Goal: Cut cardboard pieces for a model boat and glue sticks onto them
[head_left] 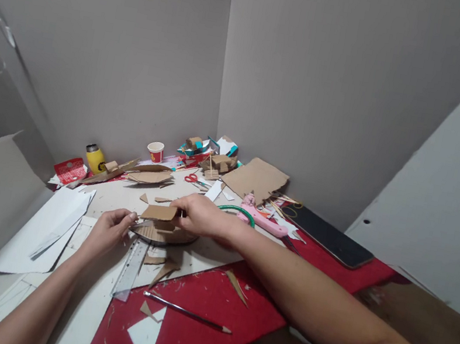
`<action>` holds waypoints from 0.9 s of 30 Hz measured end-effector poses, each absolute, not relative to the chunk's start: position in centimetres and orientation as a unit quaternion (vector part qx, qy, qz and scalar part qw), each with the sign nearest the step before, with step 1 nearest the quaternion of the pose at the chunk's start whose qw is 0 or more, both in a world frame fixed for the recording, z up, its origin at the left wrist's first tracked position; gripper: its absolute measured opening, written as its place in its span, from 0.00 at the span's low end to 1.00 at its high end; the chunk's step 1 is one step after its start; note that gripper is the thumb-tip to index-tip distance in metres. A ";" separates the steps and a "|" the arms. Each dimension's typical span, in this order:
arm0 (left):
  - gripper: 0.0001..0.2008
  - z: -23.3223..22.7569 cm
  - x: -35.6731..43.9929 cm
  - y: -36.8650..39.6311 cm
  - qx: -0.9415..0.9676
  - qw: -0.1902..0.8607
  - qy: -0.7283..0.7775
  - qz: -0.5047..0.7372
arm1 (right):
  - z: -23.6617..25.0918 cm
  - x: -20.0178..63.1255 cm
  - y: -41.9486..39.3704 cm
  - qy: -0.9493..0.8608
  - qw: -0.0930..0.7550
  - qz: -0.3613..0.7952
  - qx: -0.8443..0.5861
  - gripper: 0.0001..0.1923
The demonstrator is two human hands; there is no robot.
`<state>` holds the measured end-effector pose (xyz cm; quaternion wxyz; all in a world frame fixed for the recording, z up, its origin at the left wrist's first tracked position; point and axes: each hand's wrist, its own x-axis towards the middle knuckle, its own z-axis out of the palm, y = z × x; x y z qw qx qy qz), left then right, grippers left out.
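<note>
Kinda dim, flat light, soft picture

Wide-angle stretch drags out the right arm [290,283], fine detail on the cardboard [159,213] looks mushy, and it's near-black under the table [201,285].

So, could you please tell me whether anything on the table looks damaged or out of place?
Yes: the cardboard sheet at the back right has a ragged edge, as if torn, and cardboard scraps lie strewn around the ruler and pencil, which looks untidy.
</note>
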<state>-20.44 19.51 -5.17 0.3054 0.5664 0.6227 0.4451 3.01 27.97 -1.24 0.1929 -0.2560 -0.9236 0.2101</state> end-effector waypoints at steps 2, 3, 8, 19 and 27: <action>0.17 -4.8 -20.6 19.5 0.559 0.290 0.628 0.457 | -0.9 3.0 28.0 -0.913 0.199 0.254 -0.250 0.09; 0.17 -4.6 -20.7 19.5 0.554 0.278 0.631 0.466 | -0.6 3.1 28.0 -0.907 0.202 0.277 -0.246 0.09; 0.18 -2.5 -20.4 18.8 0.539 0.233 0.623 0.517 | 0.5 3.6 27.4 -0.846 0.198 0.462 -0.177 0.14; 0.12 0.2 -14.3 15.2 0.589 0.345 0.520 0.514 | -0.6 2.6 26.3 -0.747 0.081 0.659 -0.041 0.14; 0.13 0.3 -15.8 12.0 0.701 -0.099 0.504 0.495 | 0.7 3.6 26.7 -0.714 0.177 0.676 -0.039 0.13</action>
